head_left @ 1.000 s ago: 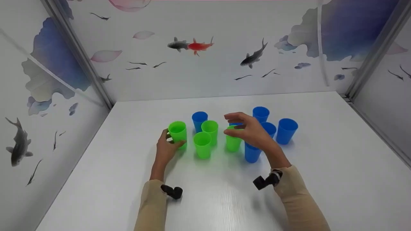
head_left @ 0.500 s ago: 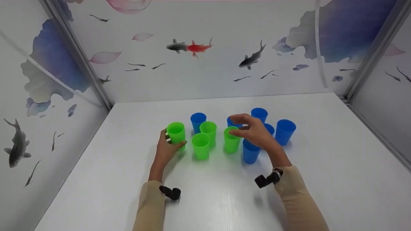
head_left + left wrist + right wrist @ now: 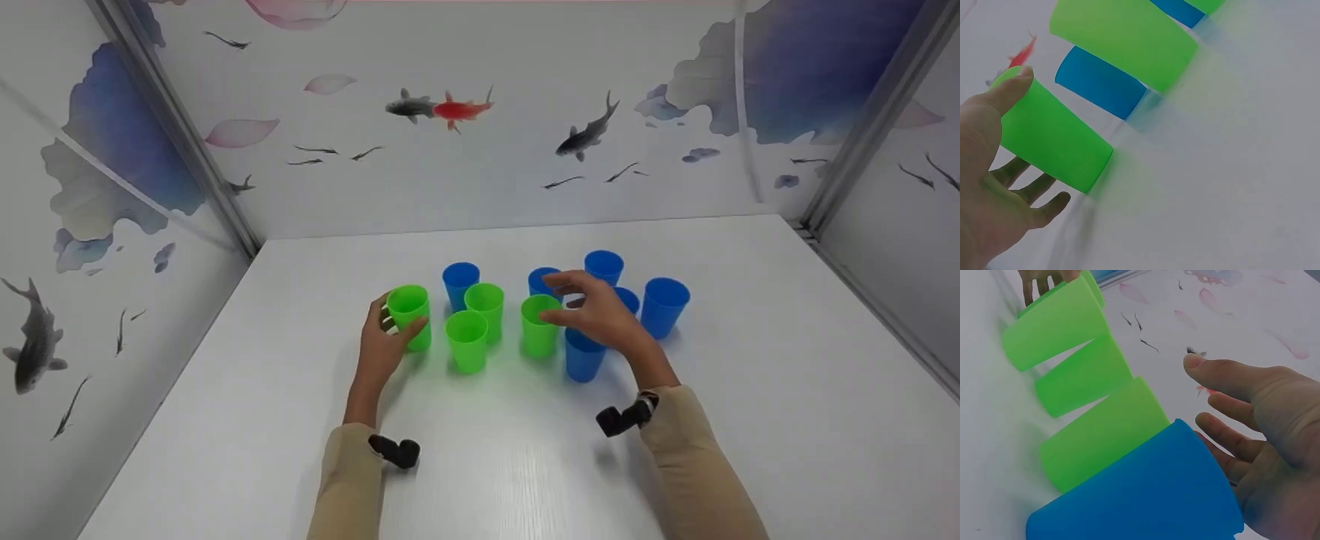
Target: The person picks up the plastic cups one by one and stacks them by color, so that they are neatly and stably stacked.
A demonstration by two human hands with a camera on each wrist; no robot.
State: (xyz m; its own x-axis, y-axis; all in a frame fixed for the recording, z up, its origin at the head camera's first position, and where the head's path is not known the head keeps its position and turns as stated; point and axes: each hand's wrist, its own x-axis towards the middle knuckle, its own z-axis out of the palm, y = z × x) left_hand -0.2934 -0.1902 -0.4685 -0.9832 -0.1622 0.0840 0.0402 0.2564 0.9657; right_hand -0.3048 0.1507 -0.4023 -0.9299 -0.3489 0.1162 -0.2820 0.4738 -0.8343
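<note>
My left hand [image 3: 381,349] grips the leftmost green cup [image 3: 402,319], its thumb across the near side and its other fingers behind. In the left wrist view, that thumb lies at the rim of the upright green cup [image 3: 1053,138]. My right hand [image 3: 600,311] hovers above the cups, thumb and fingers spread with nothing between them. Its thumb tip overlaps the rim of another green cup [image 3: 537,339] in the head view. Just below this hand stands a blue cup [image 3: 585,364]; behind its fingertips is another blue cup [image 3: 543,279].
Two more green cups, a front one [image 3: 466,349] and one behind it [image 3: 487,300], stand mid-group. A lone blue cup [image 3: 459,285] is at back left. Further blue cups stand right, including the outermost cup [image 3: 664,311]. A printed wall [image 3: 465,180] borders the white table [image 3: 480,465].
My right hand has shifted a little right, uncovering more of the green cup's rim and the blue cup behind. My left thumb sits slightly higher on its cup. The head view has drifted slightly.
</note>
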